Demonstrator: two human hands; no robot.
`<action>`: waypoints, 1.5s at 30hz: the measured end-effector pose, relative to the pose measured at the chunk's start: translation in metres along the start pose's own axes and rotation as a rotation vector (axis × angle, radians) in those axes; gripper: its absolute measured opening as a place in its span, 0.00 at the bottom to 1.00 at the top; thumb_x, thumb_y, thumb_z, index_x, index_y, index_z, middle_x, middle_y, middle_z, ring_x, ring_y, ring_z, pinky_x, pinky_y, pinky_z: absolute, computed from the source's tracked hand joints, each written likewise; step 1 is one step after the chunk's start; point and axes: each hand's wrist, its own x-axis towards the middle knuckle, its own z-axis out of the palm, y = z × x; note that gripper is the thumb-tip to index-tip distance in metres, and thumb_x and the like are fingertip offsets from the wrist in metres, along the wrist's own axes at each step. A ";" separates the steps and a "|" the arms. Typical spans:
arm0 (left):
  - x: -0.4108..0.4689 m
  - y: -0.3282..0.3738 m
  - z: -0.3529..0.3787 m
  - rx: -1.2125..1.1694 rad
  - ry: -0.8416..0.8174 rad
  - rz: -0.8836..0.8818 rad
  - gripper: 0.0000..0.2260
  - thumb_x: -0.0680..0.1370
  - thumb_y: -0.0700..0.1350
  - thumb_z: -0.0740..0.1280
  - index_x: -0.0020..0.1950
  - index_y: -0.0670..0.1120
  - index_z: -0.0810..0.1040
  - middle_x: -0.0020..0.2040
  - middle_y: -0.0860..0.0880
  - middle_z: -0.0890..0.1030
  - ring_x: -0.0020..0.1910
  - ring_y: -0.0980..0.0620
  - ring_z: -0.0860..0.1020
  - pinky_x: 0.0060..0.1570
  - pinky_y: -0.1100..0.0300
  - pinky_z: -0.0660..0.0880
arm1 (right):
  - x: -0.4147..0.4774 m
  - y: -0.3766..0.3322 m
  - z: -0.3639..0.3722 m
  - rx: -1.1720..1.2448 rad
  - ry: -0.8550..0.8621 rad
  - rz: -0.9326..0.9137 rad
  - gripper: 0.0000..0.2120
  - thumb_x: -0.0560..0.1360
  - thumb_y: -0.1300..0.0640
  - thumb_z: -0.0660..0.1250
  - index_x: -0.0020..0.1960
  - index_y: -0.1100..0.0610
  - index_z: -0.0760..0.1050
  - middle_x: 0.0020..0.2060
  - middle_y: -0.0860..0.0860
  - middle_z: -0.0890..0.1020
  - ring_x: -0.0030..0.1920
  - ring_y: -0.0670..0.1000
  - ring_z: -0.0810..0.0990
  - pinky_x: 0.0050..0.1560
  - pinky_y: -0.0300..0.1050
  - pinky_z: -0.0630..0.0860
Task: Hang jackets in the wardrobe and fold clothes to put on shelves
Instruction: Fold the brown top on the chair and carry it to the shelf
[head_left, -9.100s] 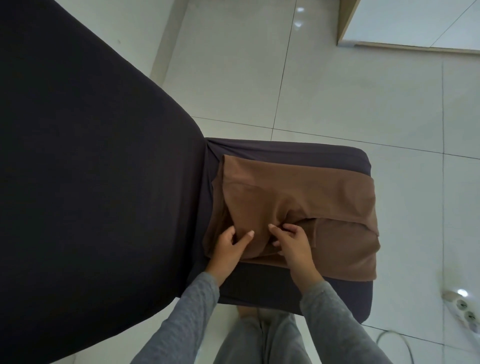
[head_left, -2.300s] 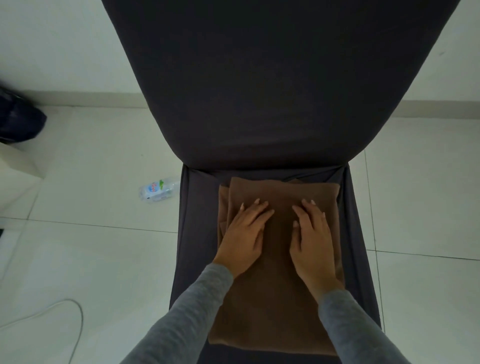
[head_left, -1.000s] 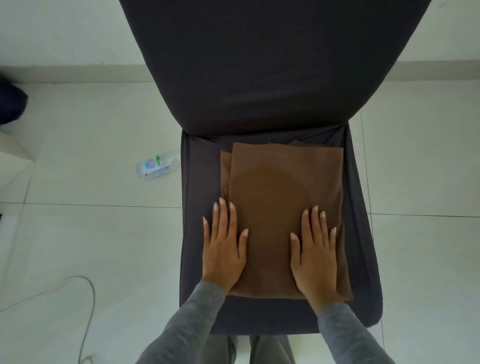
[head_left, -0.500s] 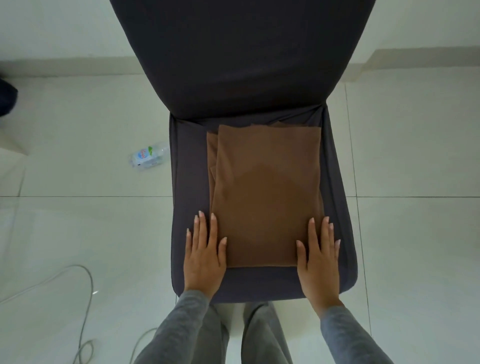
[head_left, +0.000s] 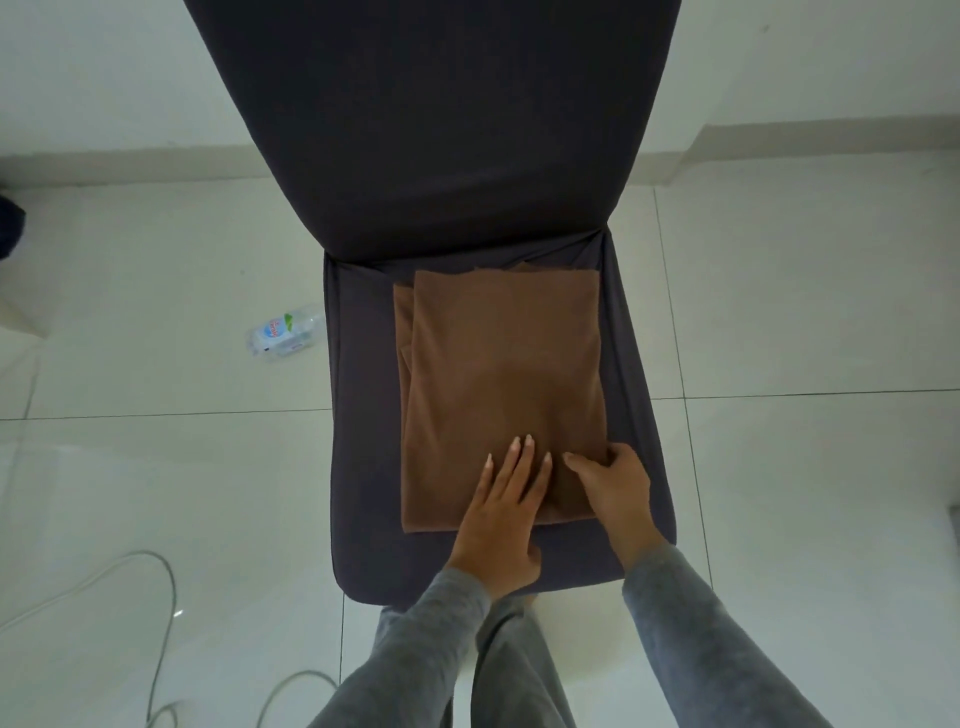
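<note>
A brown garment (head_left: 501, 374), folded into a tall rectangle, lies flat on the seat of a dark grey covered chair (head_left: 358, 415). My left hand (head_left: 501, 519) lies flat with straight fingers on the near middle of the garment. My right hand (head_left: 613, 488) is at the garment's near right corner, thumb on top and fingers curled at its right edge, gripping the fabric there. The fingertips of the right hand are hidden by the cloth edge.
The chair's tall back (head_left: 436, 114) rises straight ahead against a white wall. A plastic water bottle (head_left: 283, 332) lies on the tiled floor left of the seat. A white cable (head_left: 166, 587) loops on the floor at lower left. A dark object (head_left: 10, 228) sits at the far left.
Both hands were flat at the garment's near corners half a second ago. The left hand has slid right onto the cloth's middle, and the right hand has curled round the near right corner.
</note>
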 end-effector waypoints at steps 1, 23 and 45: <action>0.001 0.002 0.000 0.002 -0.012 -0.015 0.43 0.63 0.47 0.66 0.76 0.44 0.54 0.77 0.43 0.55 0.76 0.46 0.51 0.72 0.44 0.56 | 0.002 -0.004 -0.003 0.015 -0.048 0.024 0.13 0.72 0.56 0.71 0.54 0.61 0.75 0.46 0.53 0.78 0.45 0.51 0.75 0.46 0.42 0.69; 0.009 0.001 -0.189 -1.453 0.076 -0.667 0.27 0.77 0.63 0.57 0.70 0.48 0.67 0.65 0.50 0.74 0.63 0.48 0.73 0.67 0.52 0.67 | -0.082 -0.088 -0.010 0.332 -0.182 0.148 0.14 0.79 0.54 0.60 0.63 0.57 0.72 0.60 0.54 0.77 0.56 0.52 0.74 0.61 0.50 0.69; -0.022 0.104 -0.415 -2.236 -0.263 0.042 0.16 0.71 0.35 0.59 0.57 0.37 0.78 0.55 0.39 0.81 0.56 0.40 0.77 0.64 0.46 0.69 | -0.215 -0.226 -0.168 1.477 0.013 -0.254 0.11 0.77 0.54 0.62 0.55 0.57 0.76 0.45 0.54 0.84 0.48 0.55 0.79 0.46 0.51 0.73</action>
